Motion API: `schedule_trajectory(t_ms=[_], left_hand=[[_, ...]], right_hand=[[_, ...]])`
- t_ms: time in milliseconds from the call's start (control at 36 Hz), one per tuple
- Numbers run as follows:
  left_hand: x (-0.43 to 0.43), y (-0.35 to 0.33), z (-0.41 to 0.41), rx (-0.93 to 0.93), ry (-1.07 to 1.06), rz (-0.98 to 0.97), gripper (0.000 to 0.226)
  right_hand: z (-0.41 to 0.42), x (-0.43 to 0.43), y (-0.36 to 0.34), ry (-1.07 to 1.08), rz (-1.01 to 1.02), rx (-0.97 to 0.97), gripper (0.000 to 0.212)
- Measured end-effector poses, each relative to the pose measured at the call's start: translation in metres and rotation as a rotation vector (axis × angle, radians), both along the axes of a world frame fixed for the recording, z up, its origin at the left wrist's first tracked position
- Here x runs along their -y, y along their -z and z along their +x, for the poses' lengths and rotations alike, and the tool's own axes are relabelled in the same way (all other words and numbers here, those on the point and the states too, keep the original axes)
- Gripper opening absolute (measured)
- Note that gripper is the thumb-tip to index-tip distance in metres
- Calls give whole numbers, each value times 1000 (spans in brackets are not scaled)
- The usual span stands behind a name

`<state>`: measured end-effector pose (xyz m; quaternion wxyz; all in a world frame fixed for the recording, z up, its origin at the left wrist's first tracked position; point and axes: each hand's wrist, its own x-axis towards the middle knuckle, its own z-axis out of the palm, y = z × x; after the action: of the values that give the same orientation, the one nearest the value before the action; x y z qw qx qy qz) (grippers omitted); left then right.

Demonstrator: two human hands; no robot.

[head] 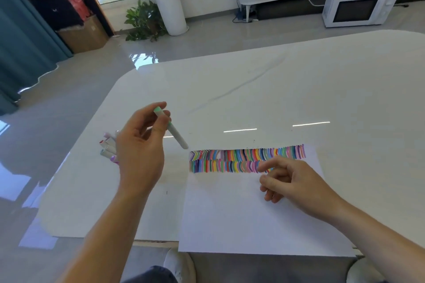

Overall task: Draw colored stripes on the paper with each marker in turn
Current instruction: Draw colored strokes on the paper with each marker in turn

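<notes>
Pinching a marker (175, 133) between the thumb and fingertips of the left hand (140, 147), raised over the table (299, 89) just left of the paper (230, 218). Pointing the marker's green end up and away, the pale end slanting down toward the paper's far left corner without touching it.

Showing a bunch of other markers (107, 147) poking out behind the left hand, with pink, red, teal and purple ends. Lying on the table or being held in that same hand: cannot tell which.

Hovering the right hand (293, 182) over the paper, holding nothing, forefinger stretching leftward across the stripes (230, 159), the other fingers curling loosely under.

Running in two rows along the paper's far edge in many colours, with the near row reaching as far as the right forefinger. Lying otherwise blank, with the near edge hanging slightly past the table's near edge.

Standing on the floor beyond the table: a microwave (358, 4), a white plant pot (173, 14) and a cardboard box (84, 35).
</notes>
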<state>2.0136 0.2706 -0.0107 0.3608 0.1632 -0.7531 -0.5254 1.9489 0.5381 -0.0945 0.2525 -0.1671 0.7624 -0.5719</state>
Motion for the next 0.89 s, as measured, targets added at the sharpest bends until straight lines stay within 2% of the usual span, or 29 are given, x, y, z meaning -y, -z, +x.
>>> schedule_trajectory(t_ms=[139,222,389,528,639,889], left_hand=[[25,-10,16,-101,-202,-178,21],[38,-10,24,-98,-262,-261,20],[50,-4,29,8,-310,-335,21],[56,2,33,142,-310,-301,26],[54,2,35,174,-343,-305,27],[55,10,29,349,-372,-416,9]], right_hand=[[3,2,0,-17,20,-36,11],[5,3,2,-16,16,-45,12],[10,8,3,-45,52,-81,13],[10,8,3,-56,65,-91,12],[9,9,4,-56,62,-84,13],[9,10,5,-53,60,-76,15]])
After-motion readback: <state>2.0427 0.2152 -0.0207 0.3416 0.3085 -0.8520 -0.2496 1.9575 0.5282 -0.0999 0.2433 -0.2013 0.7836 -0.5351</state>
